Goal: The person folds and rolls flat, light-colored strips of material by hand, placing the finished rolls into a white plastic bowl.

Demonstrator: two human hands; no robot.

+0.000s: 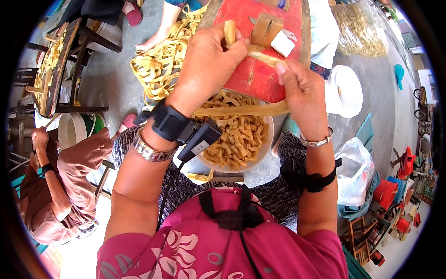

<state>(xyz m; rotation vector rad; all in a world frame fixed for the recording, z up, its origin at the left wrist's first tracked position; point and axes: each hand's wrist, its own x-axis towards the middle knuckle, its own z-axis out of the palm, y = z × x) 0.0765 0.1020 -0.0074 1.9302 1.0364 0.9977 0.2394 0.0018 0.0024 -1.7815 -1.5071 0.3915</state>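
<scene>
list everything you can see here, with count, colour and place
strip: one, pale yellow, held between both hands
board: one, red, ahead of hands
bowl: one, white, full of cut yellow pieces, below the strip
strip pile: one, yellow, on floor upper left
bucket: one, white, right of board
bag: one, clear plastic, right
co-worker: one, brown clothes, lower left
left hand: grips the strip's top end
right hand: pinches the strip

Bowl (266,144) of cut pieces below both hands, board (260,69) beyond it, strip pile (158,65) at left.
</scene>
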